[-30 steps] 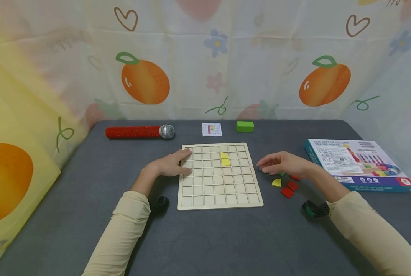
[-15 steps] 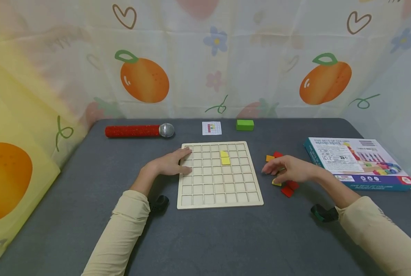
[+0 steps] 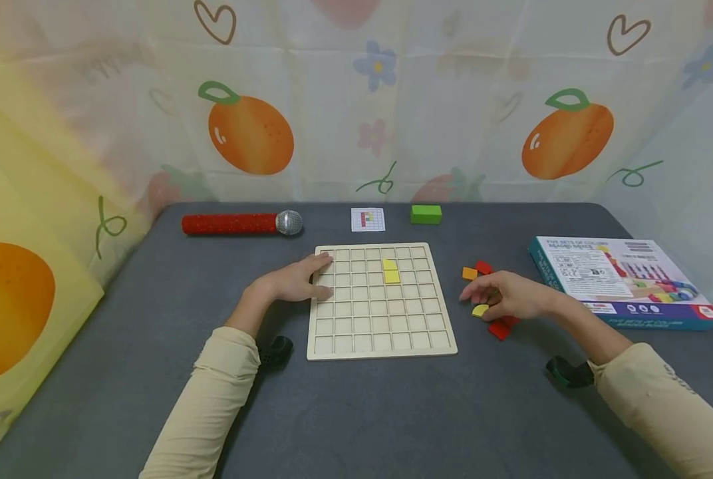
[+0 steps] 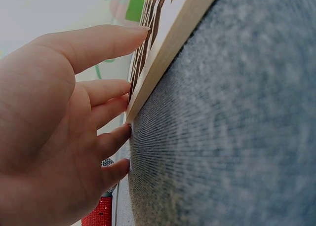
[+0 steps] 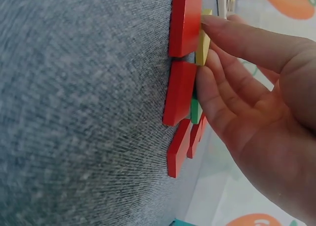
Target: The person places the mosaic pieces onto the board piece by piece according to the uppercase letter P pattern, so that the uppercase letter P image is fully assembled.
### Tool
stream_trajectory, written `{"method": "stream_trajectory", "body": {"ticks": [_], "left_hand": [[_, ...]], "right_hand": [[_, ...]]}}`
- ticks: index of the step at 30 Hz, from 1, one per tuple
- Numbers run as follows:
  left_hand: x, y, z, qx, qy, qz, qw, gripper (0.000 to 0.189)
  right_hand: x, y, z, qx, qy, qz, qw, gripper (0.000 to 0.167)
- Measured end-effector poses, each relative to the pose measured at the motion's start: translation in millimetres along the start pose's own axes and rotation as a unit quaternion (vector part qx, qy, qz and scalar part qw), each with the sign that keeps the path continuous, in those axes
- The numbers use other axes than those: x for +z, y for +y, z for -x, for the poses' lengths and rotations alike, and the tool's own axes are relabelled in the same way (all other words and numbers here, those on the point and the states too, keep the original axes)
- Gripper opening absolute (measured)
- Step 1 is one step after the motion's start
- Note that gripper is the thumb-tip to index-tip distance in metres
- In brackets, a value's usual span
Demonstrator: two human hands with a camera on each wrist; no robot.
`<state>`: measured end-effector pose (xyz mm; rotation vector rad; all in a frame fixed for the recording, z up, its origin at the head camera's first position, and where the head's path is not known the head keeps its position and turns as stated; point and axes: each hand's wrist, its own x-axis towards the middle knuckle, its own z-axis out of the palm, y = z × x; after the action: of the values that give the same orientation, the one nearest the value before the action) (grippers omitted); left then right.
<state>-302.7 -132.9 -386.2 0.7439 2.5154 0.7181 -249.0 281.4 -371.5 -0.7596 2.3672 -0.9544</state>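
Note:
A wooden grid board (image 3: 380, 326) lies on the table, with two yellow tiles (image 3: 391, 271) in its upper part. My left hand (image 3: 290, 283) rests at the board's left edge, fingers and thumb spread. To the right of the board, my right hand (image 3: 512, 296) is down among loose tiles. Its thumb and a finger close around a yellow tile with a rounded side (image 5: 203, 41), still on the table. Beside it lie red tiles (image 5: 178, 93) and a green tile (image 5: 196, 107). An orange tile (image 3: 469, 273) and a red tile (image 3: 484, 267) sit just beyond the fingers.
A red microphone (image 3: 231, 224) lies at the back left. A small card with a coloured grid pattern (image 3: 368, 219) and a green block (image 3: 425, 214) are behind the board. The flat printed box (image 3: 626, 279) occupies the right side. A patterned cloth hangs behind the table.
My right hand has moved right and nearer, down to the rounded yellow tile, uncovering the orange and red tiles. My left hand stays at the board's edge. The view tilts slightly.

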Motion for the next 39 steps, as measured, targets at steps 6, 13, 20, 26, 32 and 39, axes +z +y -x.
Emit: {"method": "stream_trajectory", "body": {"ticks": [6, 13, 20, 26, 32, 39], "left_hand": [[-0.5, 0.8, -0.3, -0.003, -0.003, -0.003, 1.0, 0.075], [-0.7, 2.0, 0.4, -0.005, -0.003, -0.008, 1.0, 0.075], [-0.9, 3.5, 0.6, -0.005, -0.002, -0.007, 1.0, 0.075], [-1.5, 4.4, 1.6, 0.004, 0.001, -0.005, 1.0, 0.075], [-1.6, 4.7, 1.9, 0.005, 0.001, -0.005, 1.0, 0.076], [-1.0, 4.4, 1.4, 0.001, 0.0, -0.007, 1.0, 0.075]], "right_hand": [[0, 2, -1.9, -0.004, 0.006, 0.004, 1.0, 0.033], [0, 1, -4.3, 0.001, 0.003, 0.004, 1.0, 0.031], [-1, 2, -5.5, 0.002, 0.023, 0.046, 0.9987, 0.026], [-1, -2, -8.5, 0.017, 0.079, 0.127, 0.9886, 0.02], [-1, -5, -13.2, 0.047, 0.132, 0.115, 0.9835, 0.016], [-1, -8, -18.3, 0.081, 0.173, 0.017, 0.9815, 0.03]]}}
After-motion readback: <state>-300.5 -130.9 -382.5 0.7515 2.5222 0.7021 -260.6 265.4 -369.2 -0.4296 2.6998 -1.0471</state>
